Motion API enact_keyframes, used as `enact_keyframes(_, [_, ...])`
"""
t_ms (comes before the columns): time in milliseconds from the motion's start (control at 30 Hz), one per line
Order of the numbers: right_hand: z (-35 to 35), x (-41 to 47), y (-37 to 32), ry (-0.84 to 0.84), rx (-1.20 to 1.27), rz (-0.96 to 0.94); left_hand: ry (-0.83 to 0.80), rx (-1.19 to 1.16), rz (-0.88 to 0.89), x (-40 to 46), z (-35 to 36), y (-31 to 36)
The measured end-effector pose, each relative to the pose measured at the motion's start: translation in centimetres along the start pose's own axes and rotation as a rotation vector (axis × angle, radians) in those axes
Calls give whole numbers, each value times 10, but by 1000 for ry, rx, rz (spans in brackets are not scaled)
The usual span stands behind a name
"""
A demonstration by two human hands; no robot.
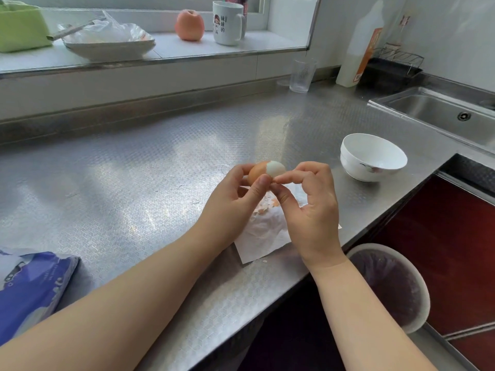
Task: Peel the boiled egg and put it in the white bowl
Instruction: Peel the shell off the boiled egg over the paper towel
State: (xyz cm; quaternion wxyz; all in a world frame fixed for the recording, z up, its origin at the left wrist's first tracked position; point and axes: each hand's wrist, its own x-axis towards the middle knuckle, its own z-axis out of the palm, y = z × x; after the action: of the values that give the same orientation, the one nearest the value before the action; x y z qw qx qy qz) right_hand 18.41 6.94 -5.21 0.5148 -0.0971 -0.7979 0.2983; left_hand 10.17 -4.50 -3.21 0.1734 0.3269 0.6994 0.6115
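My left hand (235,199) holds a boiled egg (265,171) above the steel counter. Its right end is bare white; the rest still has brown shell. My right hand (308,207) pinches at the shell edge with thumb and forefinger, touching the egg. Broken shell pieces (265,207) lie on a white paper napkin (265,236) under my hands. The white bowl (372,156) stands empty to the right of the egg, a short way behind my right hand.
A sink (442,113) is at the far right, a clear glass (301,74) and a white bottle (356,49) behind the bowl. A blue bag (32,279) lies at the front left. A lined bin (391,285) stands below the counter edge. The sill holds an apple, mug and plate.
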Motion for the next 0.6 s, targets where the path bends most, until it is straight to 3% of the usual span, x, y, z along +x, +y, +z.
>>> enact_keyframes(333, [1, 0, -2, -27, 80, 110, 52, -22, 23, 0, 4, -1])
enact_keyframes(600, [-1, 1, -4, 70, 95, 176, 35, -34, 18, 3, 4, -5])
